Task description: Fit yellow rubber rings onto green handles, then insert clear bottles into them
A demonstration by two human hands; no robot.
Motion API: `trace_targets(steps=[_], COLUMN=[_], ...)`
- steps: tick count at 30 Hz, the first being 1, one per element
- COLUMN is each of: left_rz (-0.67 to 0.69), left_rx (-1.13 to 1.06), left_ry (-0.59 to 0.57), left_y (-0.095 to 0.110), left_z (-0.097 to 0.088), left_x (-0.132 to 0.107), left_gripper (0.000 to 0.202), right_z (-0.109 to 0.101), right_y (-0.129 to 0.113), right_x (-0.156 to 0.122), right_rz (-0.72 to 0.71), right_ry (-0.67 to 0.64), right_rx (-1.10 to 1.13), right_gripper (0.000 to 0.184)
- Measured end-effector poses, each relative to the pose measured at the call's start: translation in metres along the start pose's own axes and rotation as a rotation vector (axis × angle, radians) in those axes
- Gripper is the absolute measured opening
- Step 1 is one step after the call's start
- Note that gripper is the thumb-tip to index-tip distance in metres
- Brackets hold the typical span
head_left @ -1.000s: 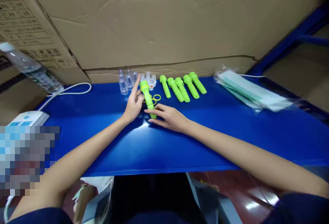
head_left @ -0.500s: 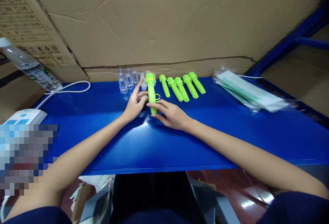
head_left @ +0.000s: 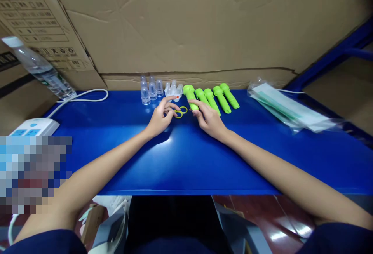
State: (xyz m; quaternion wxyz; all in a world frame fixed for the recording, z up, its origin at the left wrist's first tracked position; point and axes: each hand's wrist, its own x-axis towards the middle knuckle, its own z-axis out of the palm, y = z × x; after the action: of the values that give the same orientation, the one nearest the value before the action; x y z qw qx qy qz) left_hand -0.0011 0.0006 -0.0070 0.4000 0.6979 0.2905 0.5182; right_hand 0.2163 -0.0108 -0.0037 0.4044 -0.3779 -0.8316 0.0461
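Toward the far side of the blue tabletop, just right of its middle, pinches a lime-green flashlight near its lower end with thumb and fingers of the right hand. Overlaps with its head the left end of the row of matching flashlights; cannot tell whether resting on the surface. Holds the left hand half-curled, fingers spread, index stretched toward the small translucent parts, other fingertips just beside the yellow scissor-like loops; cannot tell whether touching. Has little room ahead: meets the clear domed cups, translucent parts and flashlights, then the cardboard wall along the rear edge. Has more room behind, over a broad, glossy stretch of blue between wrists and straight front edge. To the right, has a blue gap between row and plastic-wrapped packet; to the left, a longer one, bounded by white power strip and tilted water bottle.
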Motion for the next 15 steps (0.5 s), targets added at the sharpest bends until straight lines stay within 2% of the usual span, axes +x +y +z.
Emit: trace_targets(steps=[5,8,15], left_rz=[0.004,0.002,0.097], left_rx=[0.034,0.079,0.512], left_ry=[-0.012,-0.020,0.053], left_y=[0.002,0.003,0.006], left_z=[0.002,0.002,0.000], left_x=[-0.001,0.000,-0.002], left_gripper=[0.034,0.032,0.028], right_z=[0.000,0.001,0.007], right_y=[0.001,0.003,0.012], right_x=[0.000,0.000,0.001], right_rz=[0.124,0.131,0.126], right_ry=[-0.064,-0.075,-0.113], right_rx=[0.035,0.039,0.066], right_gripper=[0.046,0.046,0.041])
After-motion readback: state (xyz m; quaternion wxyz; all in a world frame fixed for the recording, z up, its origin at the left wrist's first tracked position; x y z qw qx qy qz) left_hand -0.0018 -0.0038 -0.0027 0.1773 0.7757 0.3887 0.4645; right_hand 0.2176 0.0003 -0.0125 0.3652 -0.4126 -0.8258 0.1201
